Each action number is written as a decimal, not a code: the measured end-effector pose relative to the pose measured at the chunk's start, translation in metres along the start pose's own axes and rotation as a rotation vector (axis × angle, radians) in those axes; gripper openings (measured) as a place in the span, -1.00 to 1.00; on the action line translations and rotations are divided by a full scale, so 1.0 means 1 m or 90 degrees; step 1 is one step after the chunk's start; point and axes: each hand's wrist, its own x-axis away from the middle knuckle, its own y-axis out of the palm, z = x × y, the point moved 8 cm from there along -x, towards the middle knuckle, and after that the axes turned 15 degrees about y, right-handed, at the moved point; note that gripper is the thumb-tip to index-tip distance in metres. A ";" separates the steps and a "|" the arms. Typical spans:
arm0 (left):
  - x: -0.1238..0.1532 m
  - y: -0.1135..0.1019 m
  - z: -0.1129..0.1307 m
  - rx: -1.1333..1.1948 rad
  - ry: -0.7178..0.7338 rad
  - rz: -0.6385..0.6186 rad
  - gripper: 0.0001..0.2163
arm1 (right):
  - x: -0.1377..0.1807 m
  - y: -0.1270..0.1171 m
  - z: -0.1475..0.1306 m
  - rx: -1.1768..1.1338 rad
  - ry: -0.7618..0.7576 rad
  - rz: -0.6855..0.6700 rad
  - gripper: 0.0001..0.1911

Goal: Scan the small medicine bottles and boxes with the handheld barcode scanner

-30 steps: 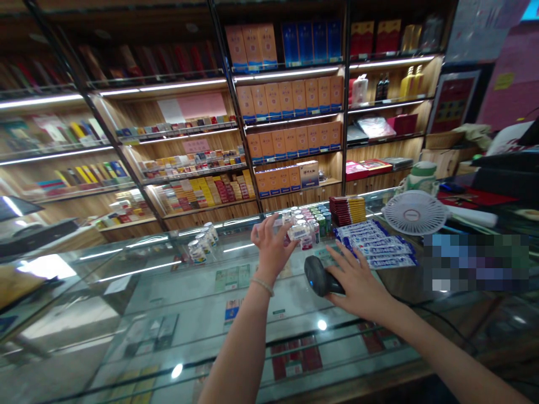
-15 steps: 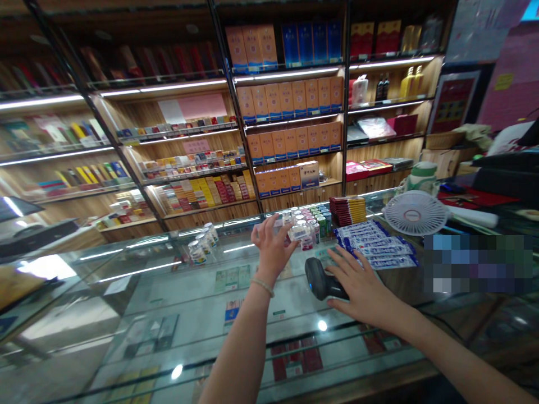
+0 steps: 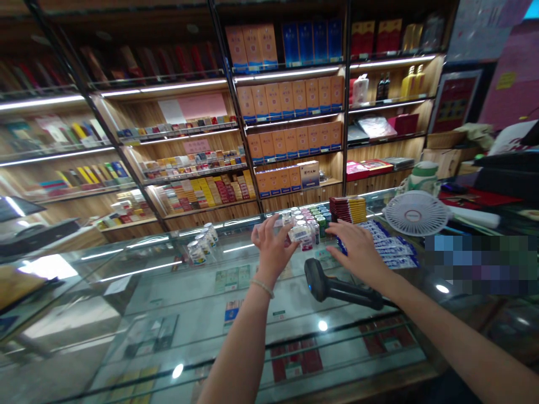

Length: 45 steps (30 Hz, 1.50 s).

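My left hand [image 3: 273, 244] reaches over the glass counter with thumb and fingertips closed on a small clear plastic bottle [image 3: 300, 233] with a pale label. It is held at the near edge of a group of small bottles [image 3: 314, 215]. My right hand [image 3: 357, 252] is open and holds nothing, its fingers stretched toward those bottles. It hovers over a row of blue-and-white packets [image 3: 396, 252], covering part of them. A black barcode scanner [image 3: 341, 289] lies on the glass below my right hand.
More small bottles [image 3: 202, 244] stand in a row at left. Stacked red and yellow packs [image 3: 347, 209], a white fan [image 3: 416, 213] and a green-and-white flask [image 3: 422, 177] sit at the right. Shelves with orange boxes [image 3: 290, 98] line the back.
My right hand has lifted away from the barcode scanner and moved forward toward the bottles, uncovering the scanner's handle. The left hand has barely moved.
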 end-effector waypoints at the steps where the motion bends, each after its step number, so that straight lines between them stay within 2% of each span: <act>1: 0.000 0.000 0.000 -0.001 0.000 0.001 -0.60 | -0.009 0.002 -0.001 -0.012 0.002 0.004 -0.63; 5: 0.000 -0.002 0.000 -0.003 -0.003 0.006 -0.60 | -0.042 0.013 -0.006 0.000 -0.030 -0.001 -0.56; 9: 0.001 -0.004 -0.003 -0.002 -0.024 0.009 -0.61 | -0.061 0.028 -0.009 0.022 -0.087 -0.037 -0.64; 15: 0.004 0.001 -0.009 -0.004 -0.059 -0.009 -0.60 | -0.074 0.039 -0.009 -0.031 -0.134 -0.064 -0.72; 25: 0.010 0.013 -0.012 -0.027 -0.084 -0.046 -0.60 | -0.075 0.060 0.001 -0.144 -0.140 -0.040 -0.67; 31: 0.005 0.016 0.007 0.020 -0.079 -0.077 -0.68 | -0.071 0.054 0.013 -0.233 -0.093 -0.044 -0.61; 37: 0.002 0.025 0.030 0.056 -0.006 -0.121 -0.75 | -0.070 0.045 0.014 -0.299 -0.063 -0.062 -0.53; 41: 0.002 0.029 0.033 0.056 0.007 -0.137 -0.77 | -0.070 0.042 0.013 -0.304 -0.050 -0.058 -0.52; 45: -0.001 0.022 0.029 0.043 -0.028 -0.114 -0.75 | -0.071 0.038 0.012 -0.268 -0.038 -0.026 -0.58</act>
